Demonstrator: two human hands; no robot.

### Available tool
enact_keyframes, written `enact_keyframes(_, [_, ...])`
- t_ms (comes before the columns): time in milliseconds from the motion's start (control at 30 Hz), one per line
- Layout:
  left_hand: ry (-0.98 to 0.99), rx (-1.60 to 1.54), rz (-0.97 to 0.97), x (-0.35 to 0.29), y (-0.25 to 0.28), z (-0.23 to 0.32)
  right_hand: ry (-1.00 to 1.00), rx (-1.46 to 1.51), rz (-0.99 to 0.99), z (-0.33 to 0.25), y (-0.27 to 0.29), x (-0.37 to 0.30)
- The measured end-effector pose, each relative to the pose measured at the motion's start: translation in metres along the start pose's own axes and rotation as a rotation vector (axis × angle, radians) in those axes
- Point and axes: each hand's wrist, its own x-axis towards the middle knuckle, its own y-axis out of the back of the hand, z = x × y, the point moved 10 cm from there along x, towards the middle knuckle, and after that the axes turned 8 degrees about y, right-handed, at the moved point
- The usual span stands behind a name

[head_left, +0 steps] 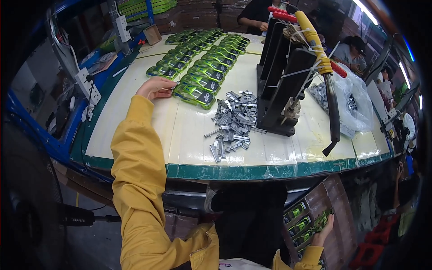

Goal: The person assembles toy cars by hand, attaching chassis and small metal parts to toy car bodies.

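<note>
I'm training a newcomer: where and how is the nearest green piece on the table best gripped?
Probably pinch the nearest green piece by its near edge, from the person's side: that edge lies free, while another piece crowds its far side.

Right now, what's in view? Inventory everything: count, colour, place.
Plastic pieces: many, green-black, table rows and carton
Metal pieces: many, silver, table centre
Table: 1, cream, green edge, centre
Stand: 1, black, right of metal pieces
Yellow-handled tool: 1, yellow-black, at stand
Bag: 1, clear, table right
Carton: 1, brown, lower right
Power strips: 2+, white, left
Crates: several, green, upper left
Co-workers: 2+, dark clothing, beyond table
Left hand: 1, bare, at nearest plastic piece
Right hand: 1, bare, at carton
Sleeves: 2, yellow, lower view
</note>
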Motion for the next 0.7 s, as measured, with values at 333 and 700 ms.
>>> enact_keyframes(333, [0.076,0.495,0.100,0.017,-0.003,0.023,0.074,-0.209,0.103,0.006,0.019,0.013])
enact_keyframes(700, [0.060,0.526,-0.088,-0.068,-0.026,-0.019,0.303,-0.927,0.024,-0.009,-0.023,0.073])
